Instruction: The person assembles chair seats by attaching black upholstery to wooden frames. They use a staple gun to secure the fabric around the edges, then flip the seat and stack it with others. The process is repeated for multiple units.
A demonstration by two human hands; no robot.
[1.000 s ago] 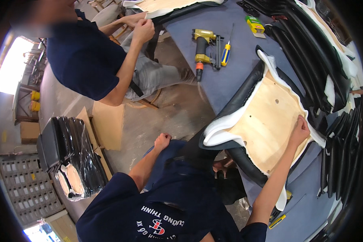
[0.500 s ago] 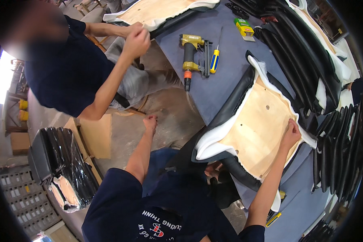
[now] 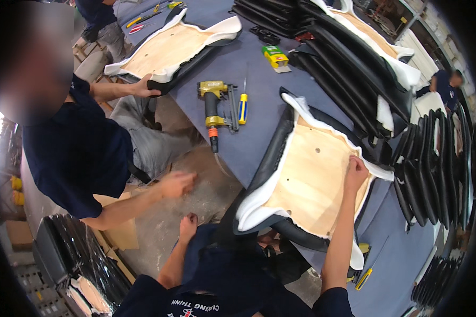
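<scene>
In front of me lies a seat panel (image 3: 317, 174), underside up: bare plywood bordered by white padding and black covering. My right hand (image 3: 357, 173) rests at its right edge, fingers curled and pinched together where wood meets padding; whatever they grip is hidden. Off the table, close to my body, my left hand (image 3: 189, 227) is raised with its fingers curled closed; any small thing in it cannot be made out. Beyond the panel's left side, a gold and black staple gun (image 3: 211, 105) and a blue-and-yellow screwdriver (image 3: 243, 109) lie on the table.
A co-worker's hand (image 3: 145, 87) holds another seat panel (image 3: 166, 50) at the far left; their other hand hangs blurred near my left hand. Black covers (image 3: 349, 74) are piled at the far right beside a yellow-green box (image 3: 276, 58). A second screwdriver (image 3: 363, 279) lies near right.
My left hand has drawn back toward my body. The right stays at the panel edge. The co-worker's hands have separated, one on their panel, one lowered. The whole view has shifted.
</scene>
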